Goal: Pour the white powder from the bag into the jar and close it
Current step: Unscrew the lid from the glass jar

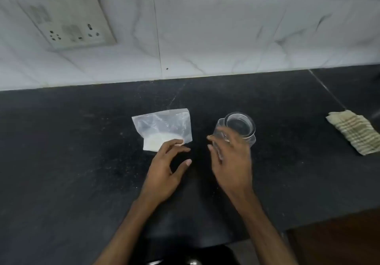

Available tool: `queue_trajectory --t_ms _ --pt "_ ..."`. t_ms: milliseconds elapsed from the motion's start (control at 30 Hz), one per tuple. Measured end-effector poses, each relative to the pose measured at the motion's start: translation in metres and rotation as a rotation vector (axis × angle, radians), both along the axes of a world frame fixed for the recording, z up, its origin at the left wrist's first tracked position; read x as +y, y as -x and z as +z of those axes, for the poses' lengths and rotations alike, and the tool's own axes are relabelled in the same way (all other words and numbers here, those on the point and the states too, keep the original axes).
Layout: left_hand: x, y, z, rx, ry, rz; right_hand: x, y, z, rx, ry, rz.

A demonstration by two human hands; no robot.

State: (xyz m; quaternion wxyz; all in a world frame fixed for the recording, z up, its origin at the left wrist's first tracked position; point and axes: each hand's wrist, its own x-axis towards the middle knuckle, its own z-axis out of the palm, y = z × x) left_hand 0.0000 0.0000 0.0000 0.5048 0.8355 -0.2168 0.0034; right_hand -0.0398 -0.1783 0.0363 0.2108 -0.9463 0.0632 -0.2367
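A black stone bench (72, 151) runs along a white tiled wall (226, 38). A small clear plastic bag (164, 124) lies flat on the bench, near the middle. The white powder (153, 141) sits in a little heap in the bag's near corner. The rest of the bag looks see-through and crinkly.

Just to the right of the bag, but not touching it, stands a clear round jar (241, 125). It is upright. Its top is open, and you can see down inside it.

The left hand (164, 174) is low over the bench, just in front of the bag. Its fingers (174, 142) are spread out and loose. One fingertip is at the near edge of the bag, by the powder. The thumb points off to the right. This hand holds nothing.

The right hand (232, 166) is at the near left side of the jar. Its fingers (213, 148) are bent a little and look blurry. Something clear shows by them, right against the jar. I cannot tell if the hand is holding it, or what it is.

Far to the right, well away from the jar, a folded striped cloth (353, 134) lies on the bench. A grey plug board (67, 17) is on the wall at the top left.
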Motion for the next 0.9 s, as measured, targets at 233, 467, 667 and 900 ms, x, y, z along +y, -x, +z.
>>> queue_trajectory --t_ms 233,467,667,900 --pt "-0.056 -0.033 0.016 0.029 -0.077 -0.101 -0.039 -0.032 0.005 0.232 -0.060 -0.201" --pt "-0.083 -0.026 0.007 0.081 0.006 -0.167 -0.018 -0.026 0.004 0.189 -0.076 -0.221" --pt "-0.036 -0.010 -0.023 0.152 0.166 -0.051 0.027 -0.025 -0.004 0.142 -0.079 -0.177" --pt "-0.016 -0.013 0.001 0.126 0.222 0.059 0.062 -0.034 -0.009 0.110 -0.105 -0.038"
